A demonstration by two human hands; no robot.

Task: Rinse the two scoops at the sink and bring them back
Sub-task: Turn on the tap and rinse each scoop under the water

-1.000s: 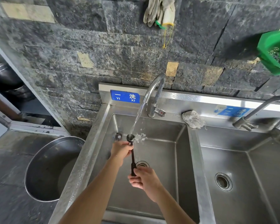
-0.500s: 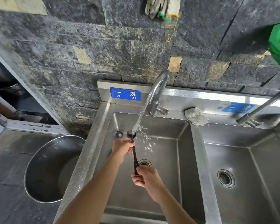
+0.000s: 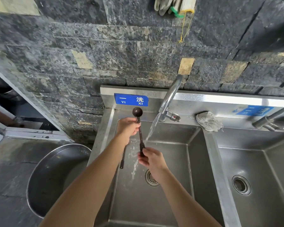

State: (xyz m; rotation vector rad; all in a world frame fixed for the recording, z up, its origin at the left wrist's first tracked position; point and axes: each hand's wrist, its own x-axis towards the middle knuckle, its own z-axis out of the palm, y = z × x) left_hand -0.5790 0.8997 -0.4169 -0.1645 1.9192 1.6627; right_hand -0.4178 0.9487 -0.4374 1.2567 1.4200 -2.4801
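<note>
Both of my hands hold a dark long-handled scoop [image 3: 140,131] upright over the left sink basin [image 3: 154,203]. Its round bowl [image 3: 137,112] is at the top, in front of the blue label. My left hand [image 3: 127,128] grips the handle just below the bowl. My right hand [image 3: 152,158] pinches the handle's lower end. Water from the faucet [image 3: 169,99] falls onto the lower handle and my right hand. A second dark handle [image 3: 122,159] hangs below my left hand; its bowl is hidden.
A drain [image 3: 152,178] sits under my right hand. The right basin [image 3: 252,161] has its own faucet [image 3: 272,117]. A grey rag [image 3: 208,119] lies on the sink's back ledge. A large steel bowl [image 3: 56,177] stands on the floor at left. Gloves [image 3: 174,4] hang on the stone wall.
The scoop has been lifted: its bowl left the stream and now sits above it, and water now hits the lower handle. My view has moved closer to the sink.
</note>
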